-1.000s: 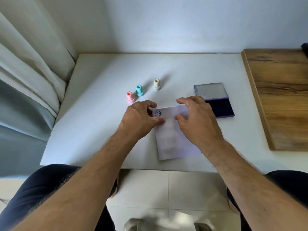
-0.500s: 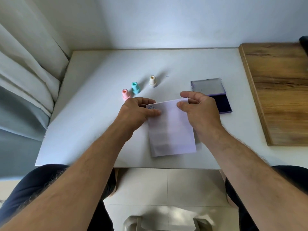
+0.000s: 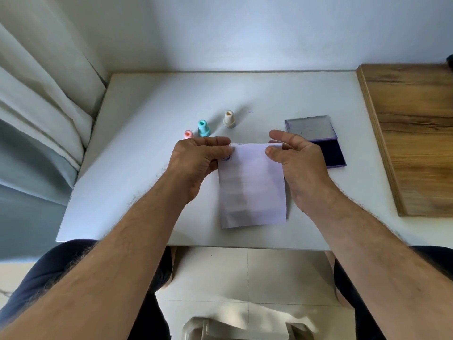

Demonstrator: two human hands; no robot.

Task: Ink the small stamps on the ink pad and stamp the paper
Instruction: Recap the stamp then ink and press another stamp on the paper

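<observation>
A white sheet of paper is held at its top corners, lifted toward me over the white table. My left hand pinches the top left corner, where a blue stamp mark shows beside the thumb. My right hand pinches the top right corner. Three small stamps stand upright behind the hands: pink, teal and cream. The open ink pad lies to the right, its lid folded back.
A wooden board lies along the table's right side. A curtain hangs at the left. The wall stands behind the table. My knees and a tiled floor show below the front edge.
Both hands went from pressing the paper flat to pinching its top corners and raising that edge off the table. The stamps and ink pad stayed put.
</observation>
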